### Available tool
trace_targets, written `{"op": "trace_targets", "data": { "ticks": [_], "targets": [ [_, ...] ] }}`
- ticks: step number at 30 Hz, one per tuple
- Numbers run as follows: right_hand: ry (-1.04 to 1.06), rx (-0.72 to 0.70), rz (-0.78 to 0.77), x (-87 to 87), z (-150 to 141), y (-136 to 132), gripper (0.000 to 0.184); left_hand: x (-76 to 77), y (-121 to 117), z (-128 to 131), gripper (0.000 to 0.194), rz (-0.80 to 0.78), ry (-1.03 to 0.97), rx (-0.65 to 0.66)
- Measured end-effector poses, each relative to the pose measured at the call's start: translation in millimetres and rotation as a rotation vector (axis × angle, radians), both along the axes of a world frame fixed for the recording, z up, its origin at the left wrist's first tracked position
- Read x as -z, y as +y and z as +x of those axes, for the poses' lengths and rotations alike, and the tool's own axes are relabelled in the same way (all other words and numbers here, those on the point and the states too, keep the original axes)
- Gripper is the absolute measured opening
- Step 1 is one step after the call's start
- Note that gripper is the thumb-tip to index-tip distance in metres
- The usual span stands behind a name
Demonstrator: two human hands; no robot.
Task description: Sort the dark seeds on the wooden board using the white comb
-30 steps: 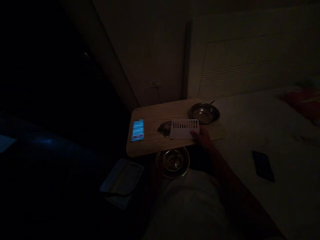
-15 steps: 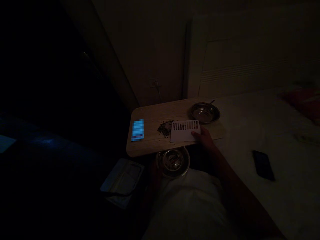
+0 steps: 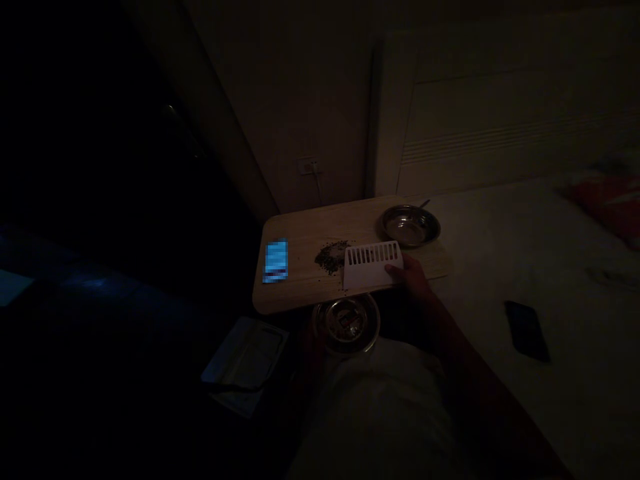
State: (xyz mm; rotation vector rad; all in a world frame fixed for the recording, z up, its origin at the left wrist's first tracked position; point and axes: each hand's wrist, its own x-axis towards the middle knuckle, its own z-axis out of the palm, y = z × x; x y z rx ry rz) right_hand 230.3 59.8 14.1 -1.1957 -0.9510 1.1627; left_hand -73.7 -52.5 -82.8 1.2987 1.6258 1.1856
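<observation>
The room is very dark. My right hand (image 3: 411,277) grips the right end of a white slotted plastic scraper (image 3: 371,265) that rests on a small wooden table (image 3: 300,293). Just left of the scraper lies a small pile of dark seeds or grains (image 3: 330,255). A steel bowl (image 3: 410,225) stands on the table behind the scraper. A second steel bowl (image 3: 346,324) sits below the table's front edge, over my lap. My left hand is lost in the dark near that lower bowl and I cannot make it out.
A lit phone (image 3: 275,261) lies on the table's left part. A dark phone (image 3: 527,330) lies on the bed (image 3: 550,267) at the right, with a red item (image 3: 607,200) farther back. A pale tray (image 3: 245,363) sits low left. A wall socket (image 3: 307,165) is behind the table.
The scraper has slid a little to the right and toward the table's front edge, away from the seed pile, with my right hand still on it.
</observation>
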Motion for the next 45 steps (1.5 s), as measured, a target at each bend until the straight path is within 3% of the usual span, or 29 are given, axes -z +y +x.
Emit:
{"op": "trace_targets", "data": {
  "ticks": [8, 14, 21, 28, 34, 45],
  "targets": [
    [-0.002, -0.035, -0.016, -1.1, 2.2, -0.3, 0.045, 0.7, -0.3, -3.3, 0.057, 0.002, 0.015, 0.036],
    [-0.002, 0.027, -0.009, 0.8, 0.5, 1.6, 0.042, 3.5, -0.7, -2.5, 0.060, -0.037, 0.037, 0.025],
    [-0.021, -0.064, -0.044, -0.2, 2.6, 0.4, 0.044, -12.6, -0.8, 2.3, 0.056, -0.009, 0.027, 0.016],
    [-0.017, 0.014, 0.005, -0.9, -0.1, 0.2, 0.044, -20.8, -1.1, 5.5, 0.057, 0.008, -0.031, 0.021],
    [-0.035, 0.000, 0.010, 1.5, -1.2, 1.0, 0.046, -24.8, -1.6, 6.4, 0.057, -0.001, -0.051, 0.011],
    [-0.069, -0.042, 0.012, -2.3, -1.1, 0.6, 0.049, -10.7, -1.5, 1.4, 0.058, -0.038, -0.014, 0.021]
  ]
}}
